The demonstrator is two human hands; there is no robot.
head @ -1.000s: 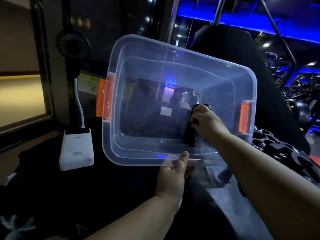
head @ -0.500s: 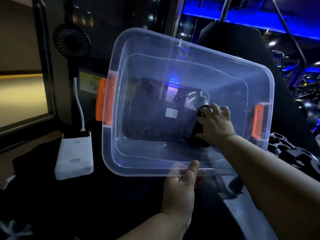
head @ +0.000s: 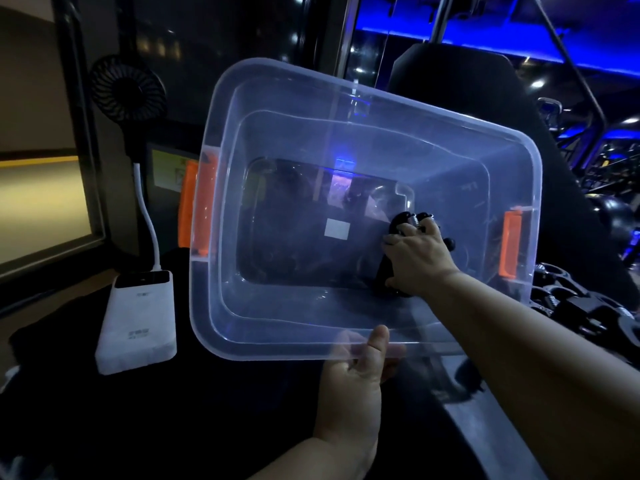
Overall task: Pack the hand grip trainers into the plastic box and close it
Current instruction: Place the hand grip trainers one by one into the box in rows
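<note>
because the left hand is gripping the plastic box tilted toward the person, the right hand is clasping a grip trainer down at its bottom.

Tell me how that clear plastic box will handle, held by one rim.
Probably light: the left hand alone holds the clear plastic box tilted by its near rim. Its thin see-through walls likely flex under a squeeze. It may twist in that grip once the right hand leaves the black hand grip trainer inside.
</note>
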